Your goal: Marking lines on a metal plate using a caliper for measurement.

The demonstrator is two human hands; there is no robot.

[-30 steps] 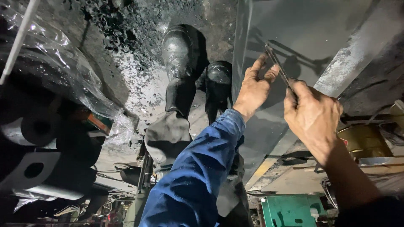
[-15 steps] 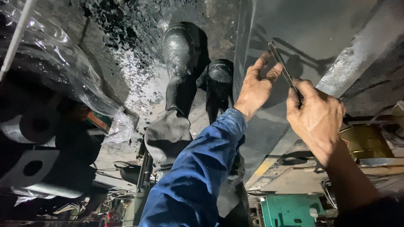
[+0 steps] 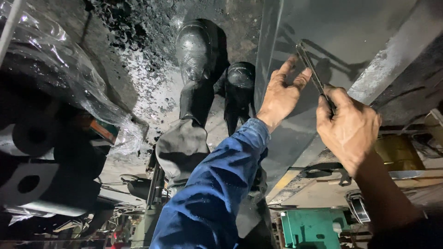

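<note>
Head cam: right hand (image 3: 348, 127) clenched around a thin metal tool (image 3: 314, 74), left hand (image 3: 281, 94) at 9 o'clock, fingers loose, touching its tip against the grey panel (image 3: 350, 32).

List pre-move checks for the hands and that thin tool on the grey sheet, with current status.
1. Right hand grips the thin metal tool: ok.
2. Left hand fingers at the tool's upper end: ok.
3. Tool lies against the grey sheet-metal panel: ok.
4. Tool tip seated on a mark or edge: cannot tell, too dark.
5. Blue sleeve clear of the tool: ok.
6. Lighting on the panel: not ok, dim and shadowed.
</note>
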